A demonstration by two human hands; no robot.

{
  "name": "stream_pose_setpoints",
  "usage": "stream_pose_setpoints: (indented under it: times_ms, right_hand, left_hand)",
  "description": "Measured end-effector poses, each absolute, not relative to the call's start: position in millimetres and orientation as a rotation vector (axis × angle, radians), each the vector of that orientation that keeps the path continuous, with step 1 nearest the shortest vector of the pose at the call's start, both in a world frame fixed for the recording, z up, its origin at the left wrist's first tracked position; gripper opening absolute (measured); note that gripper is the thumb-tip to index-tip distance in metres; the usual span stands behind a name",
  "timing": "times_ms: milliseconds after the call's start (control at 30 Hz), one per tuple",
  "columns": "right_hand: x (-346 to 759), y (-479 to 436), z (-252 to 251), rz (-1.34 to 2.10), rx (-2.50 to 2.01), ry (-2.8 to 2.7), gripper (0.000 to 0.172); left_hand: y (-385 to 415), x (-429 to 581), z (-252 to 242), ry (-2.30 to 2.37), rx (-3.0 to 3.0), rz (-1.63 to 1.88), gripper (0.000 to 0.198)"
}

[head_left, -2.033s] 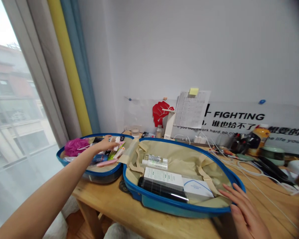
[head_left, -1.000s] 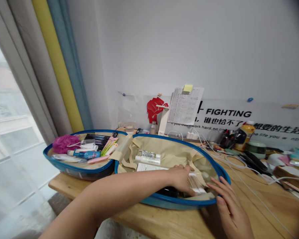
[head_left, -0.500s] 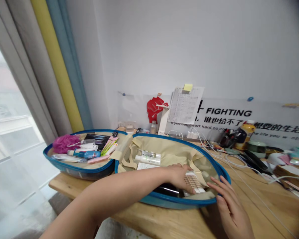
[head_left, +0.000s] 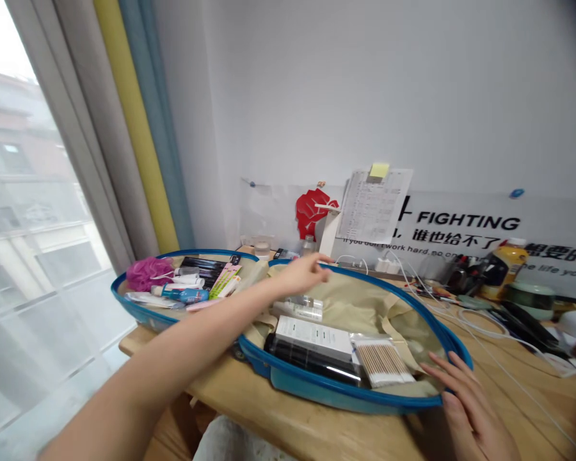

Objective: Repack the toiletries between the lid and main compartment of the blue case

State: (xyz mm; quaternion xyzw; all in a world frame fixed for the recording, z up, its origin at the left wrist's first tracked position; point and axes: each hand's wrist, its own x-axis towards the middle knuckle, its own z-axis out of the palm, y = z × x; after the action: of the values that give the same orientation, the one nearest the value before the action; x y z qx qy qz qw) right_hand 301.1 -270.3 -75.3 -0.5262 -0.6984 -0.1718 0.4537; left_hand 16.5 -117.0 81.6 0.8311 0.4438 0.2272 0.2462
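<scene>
Head view: the left hand (head_left: 300,275) hangs above the far side of the open suitcase (head_left: 326,388), fingers loosely bent and apart, with nothing visible in its grasp. The right hand (head_left: 477,410) rests at the rim's right end, fingers fanned out. Below the left forearm, a white plastic bottle (head_left: 302,311) lies on its side, long axis left to right, its left end partly covered.

Nearer the front, inside the same half, a flat clear pack of cotton swabs (head_left: 384,362) lies with its thin wooden sticks running from far left to near right. Left of it, a white rectangular carton (head_left: 312,336) points lengthwise left to right, tipping slightly nearer at its right end; a glossy black cylinder (head_left: 312,363) runs alongside it by the near wall. The beige lining (head_left: 350,298) is soft and wrinkled.

In the left half sit a frilly magenta mesh puff (head_left: 148,274) and a blue bottle (head_left: 192,295), lying sideways. Underneath is a smooth, wood-grained table (head_left: 278,419).
</scene>
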Motion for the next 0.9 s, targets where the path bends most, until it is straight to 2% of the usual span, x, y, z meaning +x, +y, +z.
stream_pose_setpoints:
  times_ms: [167, 233, 333, 567, 900]
  right_hand:
    - [300, -272, -74, -0.456, -1.282, -1.747, 0.031]
    - [300, -271, -74, -0.457, -1.278, -1.757, 0.030]
    - [301, -271, -76, -0.442, -1.280, -1.740, 0.031]
    - [302, -270, -77, -0.452, -1.287, -1.744, 0.030]
    - [303, -270, -78, -0.444, -1.292, -1.742, 0.030]
  left_hand:
    - [-73, -90, 82, 1.739, 2.118, 0.633, 0.039]
    - [-67, -123, 73, 1.897, 2.064, 0.529, 0.034]
    - [-69, -150, 56, 2.056, 1.985, 0.267, 0.036]
    - [-74, -155, 34, 2.133, 1.931, -0.239, 0.037]
    - [-84, -156, 41, 2.053, 1.971, -0.350, 0.036]
